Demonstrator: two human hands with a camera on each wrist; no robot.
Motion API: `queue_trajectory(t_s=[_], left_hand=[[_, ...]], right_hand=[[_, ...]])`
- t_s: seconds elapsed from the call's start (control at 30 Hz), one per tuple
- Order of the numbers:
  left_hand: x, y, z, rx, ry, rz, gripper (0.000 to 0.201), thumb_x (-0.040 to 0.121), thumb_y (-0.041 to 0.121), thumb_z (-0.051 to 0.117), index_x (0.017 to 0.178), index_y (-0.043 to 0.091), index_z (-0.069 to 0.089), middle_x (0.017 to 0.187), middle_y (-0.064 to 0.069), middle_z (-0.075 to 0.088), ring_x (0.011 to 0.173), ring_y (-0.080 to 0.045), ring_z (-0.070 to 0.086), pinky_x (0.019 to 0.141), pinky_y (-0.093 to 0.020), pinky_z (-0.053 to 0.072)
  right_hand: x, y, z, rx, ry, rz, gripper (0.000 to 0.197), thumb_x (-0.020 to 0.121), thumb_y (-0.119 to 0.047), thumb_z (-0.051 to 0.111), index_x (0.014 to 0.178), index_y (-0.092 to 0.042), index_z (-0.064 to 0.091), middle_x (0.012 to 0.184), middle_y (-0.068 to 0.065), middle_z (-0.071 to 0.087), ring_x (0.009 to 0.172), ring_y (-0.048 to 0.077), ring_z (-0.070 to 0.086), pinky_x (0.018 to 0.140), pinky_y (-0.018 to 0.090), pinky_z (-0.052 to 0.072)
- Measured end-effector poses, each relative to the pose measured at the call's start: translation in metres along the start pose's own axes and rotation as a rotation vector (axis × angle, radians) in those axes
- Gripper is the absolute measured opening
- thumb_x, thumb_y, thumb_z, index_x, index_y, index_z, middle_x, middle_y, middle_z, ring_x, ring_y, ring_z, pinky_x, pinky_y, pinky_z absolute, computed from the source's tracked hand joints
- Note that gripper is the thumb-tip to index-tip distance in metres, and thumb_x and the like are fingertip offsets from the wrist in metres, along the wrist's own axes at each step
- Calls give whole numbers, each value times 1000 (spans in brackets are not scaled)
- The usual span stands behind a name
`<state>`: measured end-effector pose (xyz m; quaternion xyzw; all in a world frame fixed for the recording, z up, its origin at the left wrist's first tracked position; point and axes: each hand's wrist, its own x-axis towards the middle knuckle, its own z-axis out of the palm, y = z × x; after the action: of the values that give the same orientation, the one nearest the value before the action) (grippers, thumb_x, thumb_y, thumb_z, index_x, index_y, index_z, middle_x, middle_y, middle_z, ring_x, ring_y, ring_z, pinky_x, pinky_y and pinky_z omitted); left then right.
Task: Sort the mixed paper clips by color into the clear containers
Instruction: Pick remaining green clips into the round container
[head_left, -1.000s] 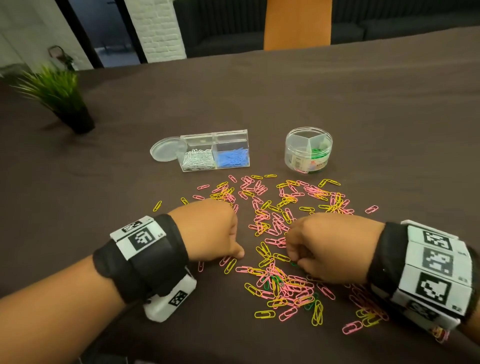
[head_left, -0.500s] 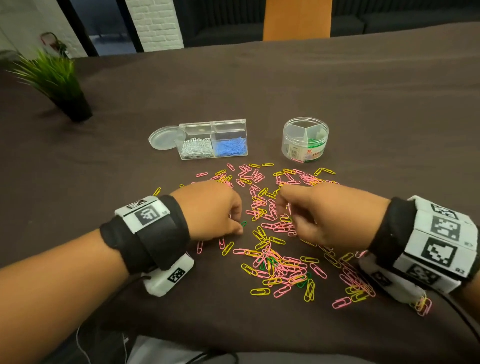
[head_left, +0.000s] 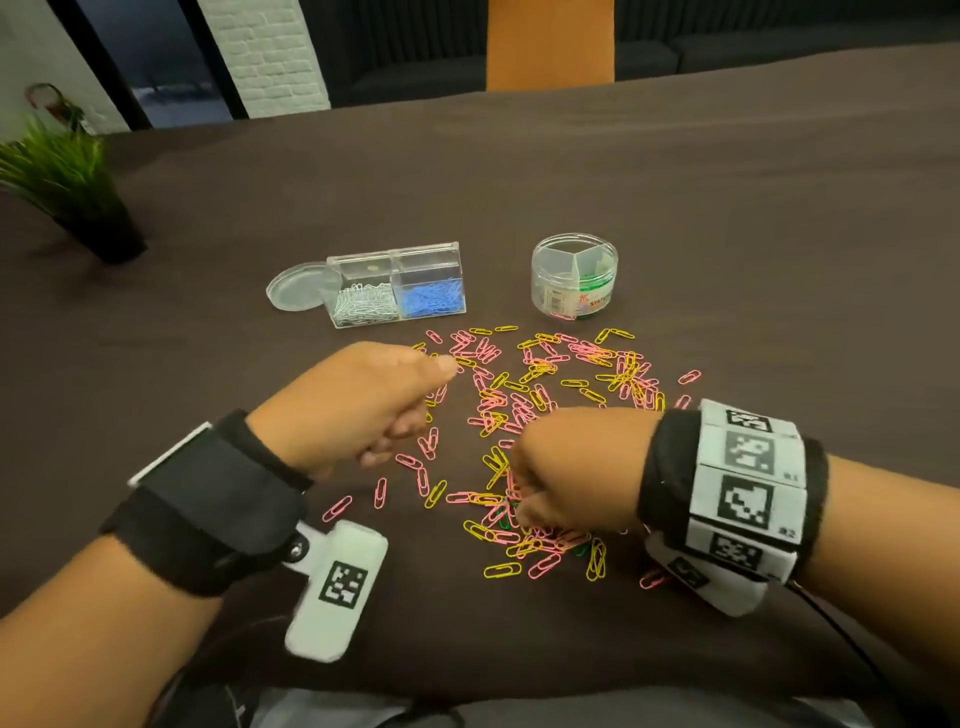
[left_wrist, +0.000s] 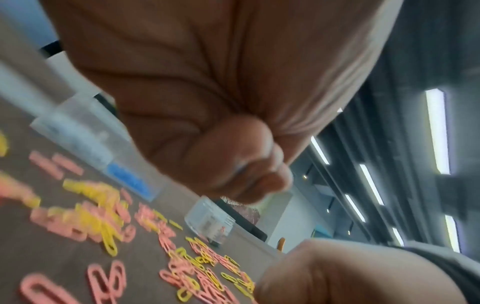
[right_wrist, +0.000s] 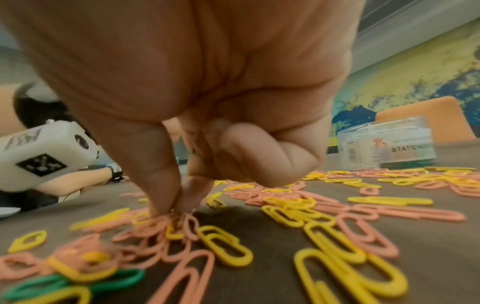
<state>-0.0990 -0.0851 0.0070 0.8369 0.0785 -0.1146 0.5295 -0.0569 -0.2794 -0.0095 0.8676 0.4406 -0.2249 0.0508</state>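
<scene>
Sorted: white and blue paper clips fill the clear two-cell rectangular box (head_left: 397, 283); green in round clear jar (head_left: 574, 275).
Left: pink, yellow, few green clips (head_left: 540, 415) loose on brown table (head_left: 727, 234).
Grip: my right hand (head_left: 576, 467) pinches into the pile; my left hand (head_left: 353, 405) curled, contents cannot tell.

Head view down over table (head_left: 675, 208); wrist views low, close, sharing it.
</scene>
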Motion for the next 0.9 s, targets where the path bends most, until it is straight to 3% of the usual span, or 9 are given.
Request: queue_trajectory(t_s=[0.13,0.23,0.3,0.4,0.5,0.57,0.63,0.8,0.9], left_hand=[[-11,0,-2,474,-70,115,8,102,28,46,94,30,48,62,6,56,51,-10,45,51,-35,43],[-15,3,12,824,-182,194,12,101,31,45,105,36,55,79,11,60,66,-3,52,68,-30,46],[-17,8,25,965,-242,231,12,96,41,53,105,39,61,78,16,59,71,2,52,69,-25,43],[-14,8,38,1081,-241,210,17,88,50,62,101,39,66,71,17,54,67,3,48,59,-21,35],[-8,2,36,1126,-190,144,28,83,56,66,89,29,67,79,11,63,75,-5,57,63,-25,44],[-5,0,28,1156,-150,64,28,84,51,67,81,24,64,79,8,65,77,-10,60,62,-25,42],[-5,-2,22,1145,-116,40,24,84,44,69,77,23,62,77,9,65,76,-11,60,60,-24,39],[-9,6,39,1034,-172,174,10,86,41,69,96,38,68,67,18,51,64,4,46,54,-20,30],[-10,9,41,1080,-228,216,21,87,43,67,107,49,67,68,25,49,63,9,44,55,-16,29]], right_hand=[[-3,11,0,67,80,-13,21,96,-29,51,93,-14,65,88,6,64,83,23,61,74,33,52],[-11,24,-2,316,173,-25,14,89,-27,59,80,-17,61,75,-1,61,71,14,56,69,33,50],[-20,35,-3,481,197,-23,16,88,-28,65,78,-17,61,65,-7,59,60,7,52,62,29,49],[-38,50,1,780,179,-32,16,90,-19,67,75,-15,63,55,-11,55,49,4,47,52,20,41],[-50,64,13,1350,147,-81,15,81,-13,57,67,-15,54,60,4,45,48,13,40,42,19,36],[-57,70,23,1731,82,-166,8,73,-6,53,69,-8,46,69,13,44,49,15,37,38,19,34],[-62,73,32,1937,86,-209,16,64,-3,55,68,-9,41,74,15,47,47,13,36,35,16,33],[-58,71,42,1966,217,-117,26,59,11,47,70,-12,40,69,14,45,41,10,30,34,12,24],[-53,65,38,1615,201,-49,19,65,3,47,73,-13,51,63,4,45,45,11,30,39,18,24]])
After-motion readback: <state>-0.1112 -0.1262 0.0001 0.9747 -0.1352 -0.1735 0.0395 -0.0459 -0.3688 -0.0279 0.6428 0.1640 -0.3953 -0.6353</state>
